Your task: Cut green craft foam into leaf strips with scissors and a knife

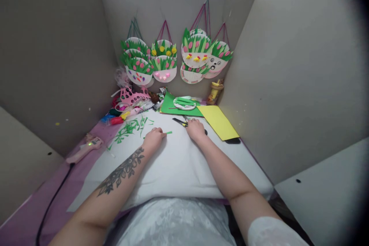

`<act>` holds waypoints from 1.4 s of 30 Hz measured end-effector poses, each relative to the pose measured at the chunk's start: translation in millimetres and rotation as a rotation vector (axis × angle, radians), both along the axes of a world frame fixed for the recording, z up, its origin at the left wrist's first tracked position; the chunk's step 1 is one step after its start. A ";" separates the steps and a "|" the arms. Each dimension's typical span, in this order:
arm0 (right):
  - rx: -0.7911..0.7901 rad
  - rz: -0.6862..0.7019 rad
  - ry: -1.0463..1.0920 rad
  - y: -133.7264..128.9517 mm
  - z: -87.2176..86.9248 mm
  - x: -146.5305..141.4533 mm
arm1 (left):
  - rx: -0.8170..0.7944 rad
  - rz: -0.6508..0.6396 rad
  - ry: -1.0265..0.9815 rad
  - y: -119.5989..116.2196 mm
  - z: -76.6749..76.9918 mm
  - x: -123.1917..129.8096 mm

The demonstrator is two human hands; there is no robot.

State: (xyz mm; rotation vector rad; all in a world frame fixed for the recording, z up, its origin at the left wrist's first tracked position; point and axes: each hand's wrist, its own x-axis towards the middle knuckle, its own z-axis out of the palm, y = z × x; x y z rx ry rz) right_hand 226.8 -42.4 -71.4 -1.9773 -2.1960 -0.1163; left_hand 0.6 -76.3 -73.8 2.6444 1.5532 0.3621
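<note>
Watching remotely, I saw the left hand (153, 138) closed in a pinch on a green strip (169, 133) over the white sheet (181, 169), the right hand (196, 128) curled at a black-and-yellow tool (179, 122), its grip unclear.

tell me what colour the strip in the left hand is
Green: the strip in the left hand shows best in the head view, the only one.

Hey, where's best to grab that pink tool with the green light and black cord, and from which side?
Probably the slender handle of the pink tool, between its green light and black cord, from above with the nearer left hand, once that releases the green paper strip. The handle lies slanting, with its upper surface uncovered; the cord leaves its near end.
</note>
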 end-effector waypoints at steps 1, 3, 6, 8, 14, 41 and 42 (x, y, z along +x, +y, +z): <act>-0.007 0.026 -0.008 -1.6 1.1 4.9 | -0.002 -0.003 0.025 -0.7 1.7 0.1; -0.023 0.093 -0.036 -8.9 2.8 12.0 | -0.001 -0.009 0.078 -1.9 5.2 0.6; -0.039 0.157 -0.072 -23.0 4.7 16.7 | -0.008 0.005 0.149 -3.2 9.6 2.0; -0.050 0.167 -0.076 -29.6 6.2 17.7 | -0.014 0.015 0.184 -3.7 10.8 3.0; -0.089 0.178 -0.089 -32.9 9.3 18.2 | -0.013 0.018 0.217 -3.5 7.7 4.7; -0.106 0.233 -0.205 -35.7 12.6 4.2 | -0.023 0.102 0.139 -1.1 2.9 8.5; -0.108 0.239 -0.211 -36.3 13.0 2.2 | -0.017 0.116 0.124 -1.6 2.8 8.2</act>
